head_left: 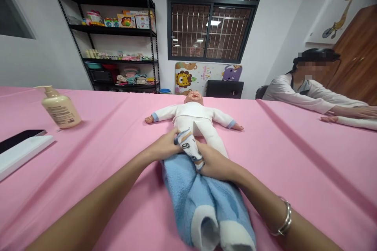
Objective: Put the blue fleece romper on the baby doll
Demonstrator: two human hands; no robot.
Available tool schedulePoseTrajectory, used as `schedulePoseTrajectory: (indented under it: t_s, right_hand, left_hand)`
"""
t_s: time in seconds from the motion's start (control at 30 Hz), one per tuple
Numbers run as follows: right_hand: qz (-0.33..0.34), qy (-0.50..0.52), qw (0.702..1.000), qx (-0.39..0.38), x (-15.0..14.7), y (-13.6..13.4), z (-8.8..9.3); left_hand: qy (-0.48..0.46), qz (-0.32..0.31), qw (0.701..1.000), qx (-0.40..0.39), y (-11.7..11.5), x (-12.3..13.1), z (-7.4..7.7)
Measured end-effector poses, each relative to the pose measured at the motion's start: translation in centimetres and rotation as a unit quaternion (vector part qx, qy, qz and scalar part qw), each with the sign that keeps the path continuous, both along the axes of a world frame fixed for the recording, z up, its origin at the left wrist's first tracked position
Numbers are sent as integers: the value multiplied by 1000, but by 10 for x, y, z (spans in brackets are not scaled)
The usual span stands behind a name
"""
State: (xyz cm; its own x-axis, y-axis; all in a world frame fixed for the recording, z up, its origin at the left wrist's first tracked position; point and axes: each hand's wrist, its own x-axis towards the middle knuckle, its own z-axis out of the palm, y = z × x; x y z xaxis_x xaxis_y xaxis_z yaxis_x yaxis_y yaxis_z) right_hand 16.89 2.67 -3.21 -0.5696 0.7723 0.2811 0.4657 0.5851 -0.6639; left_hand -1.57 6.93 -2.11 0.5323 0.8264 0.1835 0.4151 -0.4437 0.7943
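Note:
A baby doll [193,110] lies on its back on the pink-covered table, arms spread, in a white top and white trousers with blue cuffs at the wrists. One of its feet, in a patterned sock [191,146], points toward me between my hands. My left hand [167,144] is closed at the waist edge of light blue fleece trousers [188,182], touching the sock's left side. On the sock's right, my right hand [214,161] is closed on the same trousers, its fingertips partly hidden. The trousers' white-cuffed leg ends lie nearest me.
To the left stand a pump bottle [61,109], a dark phone [22,138] and a white box [26,153]. At the right a person [306,86] rests a hand near another doll's arm [353,122]. Behind the table are a black shelf rack [112,31] and a black chair [224,89].

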Motion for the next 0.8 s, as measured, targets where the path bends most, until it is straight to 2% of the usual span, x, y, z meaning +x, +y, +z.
schedulePoseTrajectory:
  t_s: [0.1, 0.17, 0.27, 0.33, 0.47, 0.6, 0.67, 0.73, 0.8]
  right_hand:
    - [19, 111, 991, -72, 6, -6, 13]
    - [9, 183, 973, -138, 10, -8, 20]
    - [3, 297, 926, -233, 14, -7, 22]
    - [0, 352, 896, -269, 16, -6, 22]
    - [-22, 391, 873, -292, 18, -3, 20]
    - [5, 405, 860, -311, 16, -3, 17]
    - [9, 406, 860, -310, 16, -3, 16]
    - [-6, 410, 859, -307, 16, -4, 16]
    - [-28, 417, 851, -318, 17, -3, 17]
  left_hand:
    - [-85, 25, 995, -39, -1, 4, 6]
    - [-153, 26, 983, -97, -3, 6, 10]
    - [-238, -7, 947, -214, -10, 8, 14]
    - [-276, -23, 924, -264, -16, 8, 17]
    - [-291, -58, 906, -303, -27, 4, 21]
    - [-245, -159, 895, -338, -36, -2, 28]
    - [-237, -188, 887, -348, -39, -2, 31]
    - [-269, -159, 886, -344, -41, 1, 33]
    - [-320, -104, 884, -325, -43, 4, 34]
